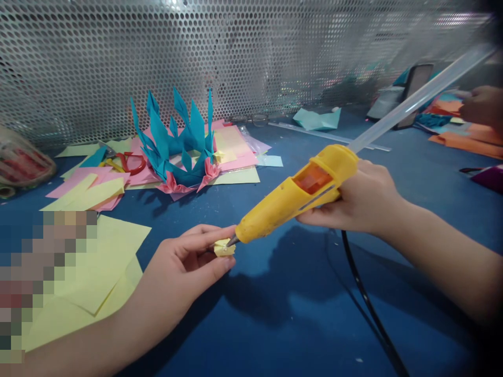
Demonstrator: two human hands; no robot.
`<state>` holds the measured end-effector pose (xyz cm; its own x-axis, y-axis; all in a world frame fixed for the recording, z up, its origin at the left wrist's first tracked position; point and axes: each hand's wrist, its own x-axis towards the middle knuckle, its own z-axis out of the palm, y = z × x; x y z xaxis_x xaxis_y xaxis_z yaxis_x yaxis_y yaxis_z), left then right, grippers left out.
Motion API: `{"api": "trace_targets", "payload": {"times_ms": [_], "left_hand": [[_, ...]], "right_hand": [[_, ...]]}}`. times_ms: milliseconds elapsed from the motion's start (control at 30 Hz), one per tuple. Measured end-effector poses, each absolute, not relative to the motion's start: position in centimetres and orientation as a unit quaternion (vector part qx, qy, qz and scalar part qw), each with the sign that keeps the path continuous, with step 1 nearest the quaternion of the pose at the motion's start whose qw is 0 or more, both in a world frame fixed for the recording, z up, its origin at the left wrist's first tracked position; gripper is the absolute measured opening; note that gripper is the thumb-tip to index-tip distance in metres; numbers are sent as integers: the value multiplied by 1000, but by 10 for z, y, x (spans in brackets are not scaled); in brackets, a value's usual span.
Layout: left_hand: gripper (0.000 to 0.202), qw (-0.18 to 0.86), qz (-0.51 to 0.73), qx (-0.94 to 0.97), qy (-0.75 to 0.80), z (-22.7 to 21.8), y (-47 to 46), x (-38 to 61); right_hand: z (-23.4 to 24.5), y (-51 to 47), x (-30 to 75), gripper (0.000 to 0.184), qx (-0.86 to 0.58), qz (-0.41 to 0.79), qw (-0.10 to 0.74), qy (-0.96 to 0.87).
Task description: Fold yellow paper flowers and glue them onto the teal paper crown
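Observation:
Between its thumb and fingers, my left hand (pixel 176 267) pinches a small folded yellow paper piece (pixel 223 248). My right hand (pixel 367 196) grips a yellow glue gun (pixel 291 196), whose handle is mostly hidden by the fingers. The gun tilts down to the left, and its metal nozzle meets the paper piece. A long clear glue stick (pixel 420 99) juts out of the gun's back end. Beyond my left hand stands a blue folded-paper crown (pixel 176 141) with pink paper pieces at its base.
Pink and yellow paper sheets (pixel 88 191) and red-handled scissors (pixel 131 163) lie around the crown. Larger yellow sheets (pixel 94 262) lie at left. The gun's black cord (pixel 363 293) runs toward me. A perforated metal panel (pixel 251 57) closes the back. Another person's hand (pixel 483 107) is at far right.

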<state>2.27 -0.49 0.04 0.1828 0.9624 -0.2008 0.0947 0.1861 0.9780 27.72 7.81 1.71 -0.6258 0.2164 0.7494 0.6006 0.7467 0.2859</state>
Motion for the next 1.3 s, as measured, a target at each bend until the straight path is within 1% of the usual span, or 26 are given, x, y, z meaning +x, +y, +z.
{"api": "trace_targets", "payload": {"times_ms": [133, 367, 567, 767, 933, 1300], "left_hand": [[25, 579, 382, 506, 513, 0, -5, 22], [29, 584, 391, 492, 514, 0, -6, 23], [26, 587, 393, 489, 512, 0, -5, 24], [29, 579, 398, 493, 513, -3, -5, 21], [28, 578, 393, 495, 515, -2, -5, 23], [29, 581, 411, 477, 516, -2, -6, 24]], "right_hand": [[18, 77, 277, 10, -242, -269, 358, -861], [18, 75, 278, 10, -248, -273, 354, -859], [17, 76, 279, 5, -248, -265, 363, -858], [17, 75, 280, 11, -248, -272, 358, -858], [17, 76, 280, 14, -246, -273, 359, -858], [17, 79, 278, 11, -229, -266, 352, -868]]}}
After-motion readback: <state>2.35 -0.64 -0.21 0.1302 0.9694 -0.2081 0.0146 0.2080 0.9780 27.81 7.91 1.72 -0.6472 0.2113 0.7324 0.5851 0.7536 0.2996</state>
